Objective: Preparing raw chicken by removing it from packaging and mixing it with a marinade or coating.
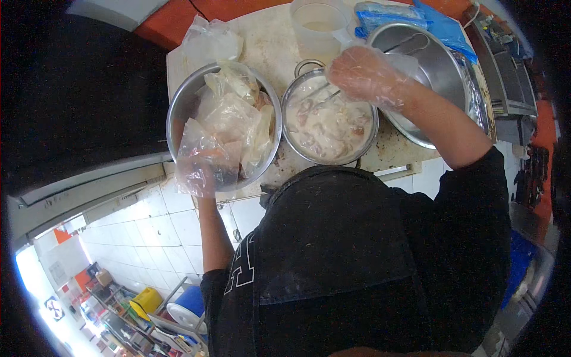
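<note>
My right hand [363,73], in a clear plastic glove, grips metal tongs [328,99] over a steel pot [375,129]. The tong ends dip into a creamy white liquid [328,122] with raw-looking meat pieces [357,127] in it. To the left stands a wide steel bowl [277,129] with crumpled clear plastic bags [234,116] inside. My left hand [198,169], also under clear plastic, reaches over the near left rim of this bowl. Its fingers are blurred behind the film, so I cannot tell whether they hold anything.
Behind the pot stands a translucent plastic jug [319,33] with liquid in it. A large steel basin [446,67] with a metal utensil [407,43] occupies the right side. Blue plastic packages [392,18] lie behind it. Another plastic bag [212,42] rests on the worn tabletop [263,33].
</note>
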`<state>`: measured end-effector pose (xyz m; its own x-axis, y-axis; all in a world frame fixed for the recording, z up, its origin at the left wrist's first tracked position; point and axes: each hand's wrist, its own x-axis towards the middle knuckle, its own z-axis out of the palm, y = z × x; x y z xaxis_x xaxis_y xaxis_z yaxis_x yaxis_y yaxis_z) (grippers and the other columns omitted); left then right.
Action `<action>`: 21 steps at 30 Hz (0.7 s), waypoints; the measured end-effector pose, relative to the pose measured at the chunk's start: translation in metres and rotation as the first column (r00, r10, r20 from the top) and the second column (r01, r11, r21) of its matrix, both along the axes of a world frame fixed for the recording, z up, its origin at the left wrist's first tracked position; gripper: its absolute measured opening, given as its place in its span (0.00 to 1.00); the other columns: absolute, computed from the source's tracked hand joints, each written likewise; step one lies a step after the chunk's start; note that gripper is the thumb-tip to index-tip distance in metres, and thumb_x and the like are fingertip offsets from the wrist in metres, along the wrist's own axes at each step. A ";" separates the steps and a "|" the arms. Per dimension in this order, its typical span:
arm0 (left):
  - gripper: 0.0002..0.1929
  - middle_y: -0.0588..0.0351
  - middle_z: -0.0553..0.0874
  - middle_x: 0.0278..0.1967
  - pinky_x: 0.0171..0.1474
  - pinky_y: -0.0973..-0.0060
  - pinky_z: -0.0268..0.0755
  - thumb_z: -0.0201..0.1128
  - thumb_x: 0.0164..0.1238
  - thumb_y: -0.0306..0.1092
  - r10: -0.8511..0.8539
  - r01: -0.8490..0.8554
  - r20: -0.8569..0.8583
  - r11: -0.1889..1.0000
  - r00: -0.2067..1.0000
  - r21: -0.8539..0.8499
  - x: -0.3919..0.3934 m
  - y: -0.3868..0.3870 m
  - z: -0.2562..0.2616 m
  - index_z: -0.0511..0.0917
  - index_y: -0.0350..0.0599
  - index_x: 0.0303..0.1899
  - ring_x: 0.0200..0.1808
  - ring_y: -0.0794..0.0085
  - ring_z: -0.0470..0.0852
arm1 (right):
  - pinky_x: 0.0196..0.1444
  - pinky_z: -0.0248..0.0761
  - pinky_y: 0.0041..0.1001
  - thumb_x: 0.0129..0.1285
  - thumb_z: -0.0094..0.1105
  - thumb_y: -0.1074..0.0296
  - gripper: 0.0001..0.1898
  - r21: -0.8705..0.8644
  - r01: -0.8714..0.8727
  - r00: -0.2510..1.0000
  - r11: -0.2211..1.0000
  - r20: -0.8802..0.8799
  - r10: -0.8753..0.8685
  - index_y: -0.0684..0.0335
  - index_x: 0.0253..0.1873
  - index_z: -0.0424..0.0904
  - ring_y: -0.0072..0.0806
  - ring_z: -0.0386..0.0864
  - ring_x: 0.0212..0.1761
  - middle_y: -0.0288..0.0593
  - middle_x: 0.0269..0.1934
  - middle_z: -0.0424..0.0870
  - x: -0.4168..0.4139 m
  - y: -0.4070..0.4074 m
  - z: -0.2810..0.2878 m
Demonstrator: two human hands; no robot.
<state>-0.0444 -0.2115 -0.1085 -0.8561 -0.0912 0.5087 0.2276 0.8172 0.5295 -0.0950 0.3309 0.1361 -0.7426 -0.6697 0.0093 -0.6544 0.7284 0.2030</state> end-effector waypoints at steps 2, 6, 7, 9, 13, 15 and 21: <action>0.09 0.51 0.84 0.33 0.38 0.67 0.75 0.63 0.60 0.36 -0.049 0.048 0.037 0.998 0.998 0.042 -0.001 0.002 -0.003 0.81 0.40 0.36 0.34 0.64 0.83 | 0.48 0.76 0.43 0.51 0.65 0.68 0.08 0.107 0.061 0.982 0.992 0.173 -0.079 0.59 0.37 0.81 0.44 0.82 0.44 0.44 0.35 0.83 -0.001 0.005 0.004; 0.06 0.52 0.82 0.31 0.37 0.70 0.72 0.62 0.61 0.32 0.026 -0.026 0.023 1.000 0.999 0.001 -0.007 0.035 0.018 0.79 0.41 0.35 0.33 0.65 0.81 | 0.53 0.75 0.41 0.54 0.68 0.63 0.10 0.020 0.063 0.977 0.998 0.203 -0.066 0.58 0.40 0.82 0.43 0.81 0.49 0.43 0.42 0.83 0.018 0.034 0.010; 0.05 0.53 0.81 0.30 0.37 0.72 0.72 0.61 0.61 0.31 0.013 -0.013 0.019 1.000 1.000 -0.003 -0.005 0.026 0.011 0.79 0.41 0.34 0.33 0.65 0.80 | 0.55 0.75 0.40 0.56 0.68 0.60 0.12 -0.047 0.057 0.985 0.997 0.168 -0.049 0.57 0.43 0.83 0.43 0.80 0.51 0.43 0.43 0.84 0.022 0.037 0.012; 0.04 0.53 0.81 0.30 0.36 0.72 0.71 0.61 0.61 0.31 -0.014 0.013 0.009 0.997 1.000 0.078 0.001 0.015 0.002 0.78 0.42 0.33 0.32 0.66 0.79 | 0.57 0.74 0.39 0.58 0.69 0.57 0.14 -0.114 0.044 0.991 0.993 0.134 -0.029 0.56 0.45 0.84 0.43 0.80 0.52 0.43 0.45 0.84 0.034 0.042 0.023; 0.05 0.52 0.82 0.33 0.39 0.68 0.73 0.61 0.61 0.33 0.080 -0.066 0.083 0.986 0.993 -0.156 -0.005 0.063 0.049 0.79 0.42 0.34 0.35 0.63 0.80 | 0.61 0.71 0.40 0.60 0.66 0.50 0.20 -0.194 0.197 0.975 0.961 0.145 -0.171 0.56 0.51 0.84 0.43 0.79 0.54 0.45 0.48 0.84 0.055 0.073 0.029; 0.12 0.50 0.84 0.40 0.45 0.66 0.75 0.62 0.65 0.39 0.059 -0.036 0.105 0.978 0.993 -0.204 0.001 0.049 0.045 0.80 0.42 0.43 0.42 0.61 0.82 | 0.61 0.70 0.41 0.60 0.66 0.49 0.21 -0.196 0.258 0.959 0.946 0.169 -0.227 0.56 0.52 0.84 0.44 0.79 0.54 0.45 0.48 0.84 0.056 0.073 0.037; 0.18 0.50 0.83 0.51 0.54 0.65 0.76 0.60 0.72 0.43 0.019 0.032 0.186 0.963 0.982 -0.268 -0.008 0.019 0.006 0.78 0.42 0.56 0.52 0.61 0.82 | 0.59 0.70 0.41 0.61 0.66 0.48 0.20 -0.232 0.414 0.890 0.880 0.306 -0.338 0.58 0.50 0.86 0.45 0.80 0.53 0.47 0.46 0.84 0.071 0.068 0.062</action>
<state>-0.0521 -0.1929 -0.1027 -0.9376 0.0332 0.3460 0.1526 0.9336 0.3241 -0.0241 0.3990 0.1986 -0.9399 -0.3355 -0.0630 -0.3198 0.9299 -0.1817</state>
